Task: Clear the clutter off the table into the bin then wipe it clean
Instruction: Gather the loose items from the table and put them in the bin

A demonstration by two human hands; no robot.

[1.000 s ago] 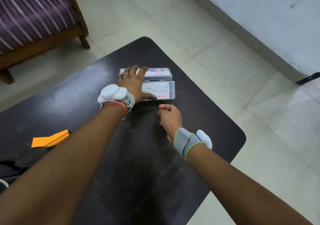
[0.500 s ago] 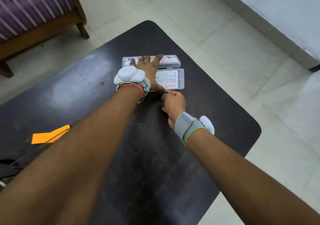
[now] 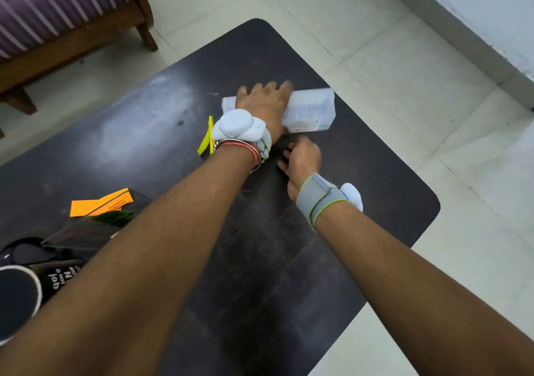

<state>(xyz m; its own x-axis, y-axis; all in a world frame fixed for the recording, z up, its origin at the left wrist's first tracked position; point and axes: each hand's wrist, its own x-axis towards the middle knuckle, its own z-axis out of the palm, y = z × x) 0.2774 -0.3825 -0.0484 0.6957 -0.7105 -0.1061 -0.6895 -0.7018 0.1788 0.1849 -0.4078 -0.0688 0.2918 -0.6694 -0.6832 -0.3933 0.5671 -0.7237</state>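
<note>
The left hand [image 3: 264,101] gripped the clear plastic case [image 3: 312,109] at the far part of the tabletop [image 3: 289,260], fingers curled over its far edge. The right hand [image 3: 302,159] lay just beside it, fingers spread, holding nothing. The case was judged light, rigid and slick; grip across both long edges. Count: one case block (blur hid any second), one orange paper [image 3: 101,202], one yellow-green strip [image 3: 205,140], one mug [image 3: 20,289].

Home: cushioned chair [image 3: 57,8], tiled floor [image 3: 289,8]

Dark rounded table [image 3: 332,260] with clear plastic box [image 3: 313,109], orange paper [image 3: 98,205], yellow-green slips [image 3: 205,140], black mug [image 3: 57,277].
</note>
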